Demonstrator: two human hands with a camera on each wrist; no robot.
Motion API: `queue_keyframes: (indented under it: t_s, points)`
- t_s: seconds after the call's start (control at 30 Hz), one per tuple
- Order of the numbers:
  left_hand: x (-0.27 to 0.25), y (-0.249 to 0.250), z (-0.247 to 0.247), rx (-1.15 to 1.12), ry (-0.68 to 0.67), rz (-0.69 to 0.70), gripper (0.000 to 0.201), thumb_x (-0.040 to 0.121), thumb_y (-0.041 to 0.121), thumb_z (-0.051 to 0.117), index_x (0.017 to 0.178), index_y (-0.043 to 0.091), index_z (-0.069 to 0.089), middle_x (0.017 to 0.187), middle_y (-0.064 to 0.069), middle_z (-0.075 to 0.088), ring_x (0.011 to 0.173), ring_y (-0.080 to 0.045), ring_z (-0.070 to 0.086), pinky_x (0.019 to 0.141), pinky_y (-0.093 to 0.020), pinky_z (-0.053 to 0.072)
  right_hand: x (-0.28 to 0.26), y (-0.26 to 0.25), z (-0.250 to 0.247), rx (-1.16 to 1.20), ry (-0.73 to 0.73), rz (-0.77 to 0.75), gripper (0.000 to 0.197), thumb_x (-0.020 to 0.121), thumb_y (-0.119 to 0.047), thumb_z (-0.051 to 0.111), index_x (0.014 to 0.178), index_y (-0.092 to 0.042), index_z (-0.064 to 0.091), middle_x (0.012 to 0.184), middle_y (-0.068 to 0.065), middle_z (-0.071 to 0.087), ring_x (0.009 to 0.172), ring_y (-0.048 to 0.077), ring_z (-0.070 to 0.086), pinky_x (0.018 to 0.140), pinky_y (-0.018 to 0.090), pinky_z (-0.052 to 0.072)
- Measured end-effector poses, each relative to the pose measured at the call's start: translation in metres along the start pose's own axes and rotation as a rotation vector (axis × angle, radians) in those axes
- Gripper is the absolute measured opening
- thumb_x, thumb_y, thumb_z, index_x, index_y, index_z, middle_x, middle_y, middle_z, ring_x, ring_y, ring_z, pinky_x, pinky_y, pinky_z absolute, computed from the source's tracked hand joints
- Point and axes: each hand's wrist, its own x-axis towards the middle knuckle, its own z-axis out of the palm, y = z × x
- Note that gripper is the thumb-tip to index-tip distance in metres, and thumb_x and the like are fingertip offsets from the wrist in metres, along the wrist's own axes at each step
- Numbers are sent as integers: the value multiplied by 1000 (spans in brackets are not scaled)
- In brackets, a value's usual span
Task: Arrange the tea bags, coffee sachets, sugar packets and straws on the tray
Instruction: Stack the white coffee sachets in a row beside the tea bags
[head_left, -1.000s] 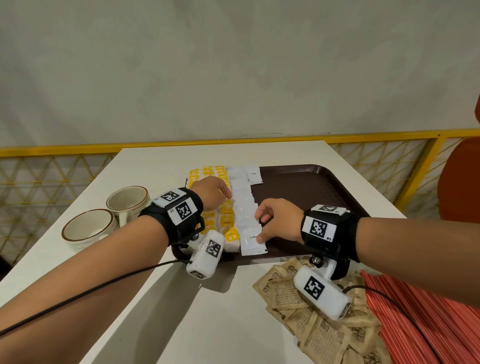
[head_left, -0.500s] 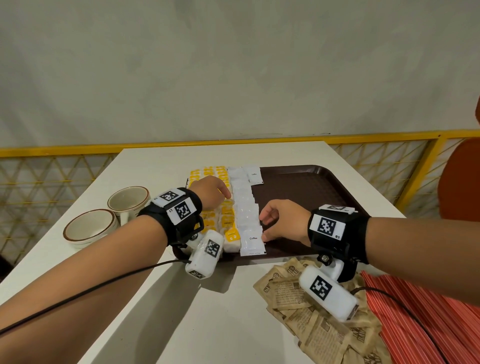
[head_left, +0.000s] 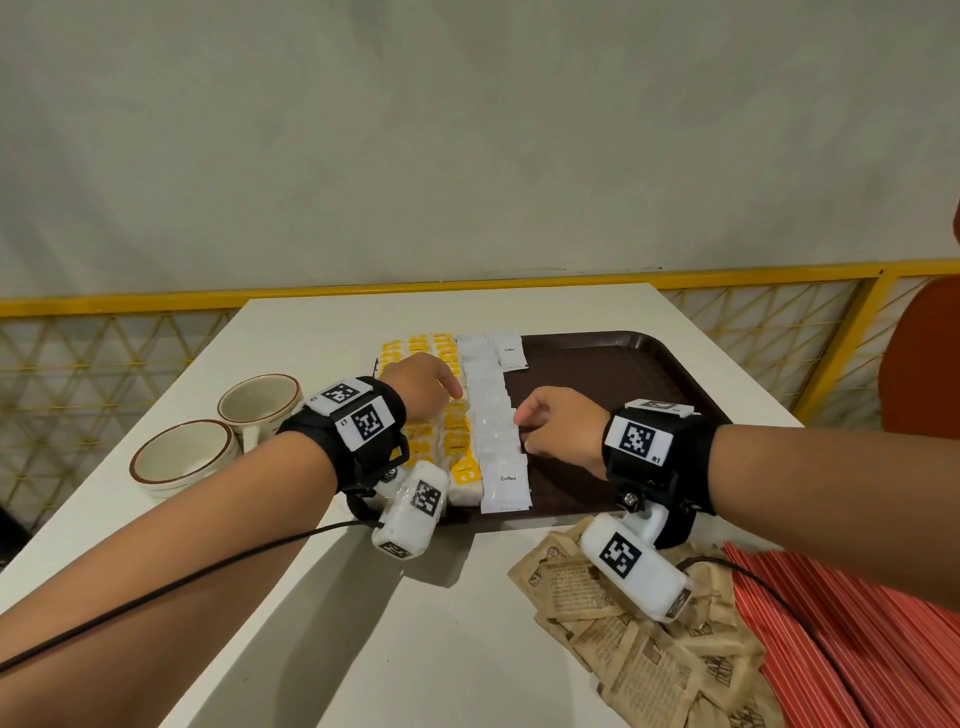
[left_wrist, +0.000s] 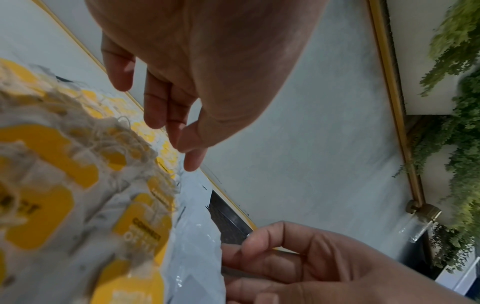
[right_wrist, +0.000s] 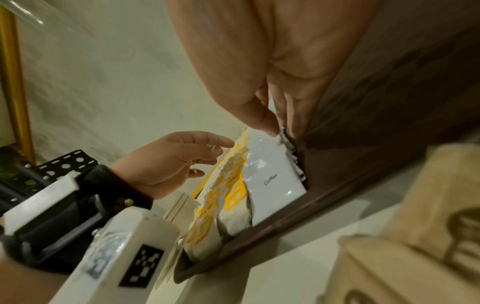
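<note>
— On the tray (head_left: 613, 374), where is the coffee sachet row (head_left: 496, 415)?
— Lengthwise, near edge to far edge, beside the tea bags (head_left: 457, 452).
— Nearer hand?
— Right hand (head_left: 563, 431) — thumb and fingers pinch the row's right edge. Left hand (head_left: 423, 387) hovers, fingers loosely extended.

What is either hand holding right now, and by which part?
The right hand pinches the right edge of a white coffee sachet in the row on the tray. The left hand holds nothing.
</note>
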Motion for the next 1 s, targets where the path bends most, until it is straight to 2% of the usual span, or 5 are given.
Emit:
queue_keyframes:
  t_s: [0.33, 0.5, 0.6, 0.77, 1.0]
  points:
    - [-5, 2, 0, -44, 19, -23, 42, 90, 3, 37, 83, 33, 65, 136, -7, 51, 123, -29, 45, 96, -38, 46, 2, 3, 3, 144, -17, 72, 29, 80, 11, 59, 84, -17, 58, 118, 18, 61, 107, 31, 62, 92, 47, 53]
    - [-6, -9, -5, -139, 167, -69, 31, 96, 17, 43, 120, 22, 61, 137, -7, 50, 124, -31, 46, 103, -38, 39, 7, -1, 3, 263, -12, 132, 39, 86, 10, 48, 120, -8, 53, 126, 17, 54, 113, 32, 58, 97, 43, 50]
    - [-6, -19, -6, -309, 188, -141, 43, 100, 35, 39, 135, 11, 49, 142, -14, 44, 125, -35, 46, 106, -42, 37, 18, -7, 5, 328, -24, 183, 53, 90, 5, 44, 140, -10, 40, 117, 17, 51, 100, 28, 54, 104, 46, 44]
    - [-4, -30, -5, -278, 94, -252, 70, 99, 55, 13, 147, 7, 30, 151, -16, 31, 139, -32, 29, 114, -44, 22, 26, -14, 15, 297, -23, 187, 56, 89, 9, 42, 144, -4, 34, 124, 18, 49, 111, 31, 49, 108, 43, 38]
    - [-9, -33, -11, -287, 83, -304, 69, 99, 54, 14, 149, 8, 26, 152, -19, 29, 138, -34, 29, 114, -45, 21, 41, -11, 10, 216, -13, 153, 54, 90, 9, 41, 144, 0, 34, 137, 26, 45, 120, 34, 49, 109, 44, 38]
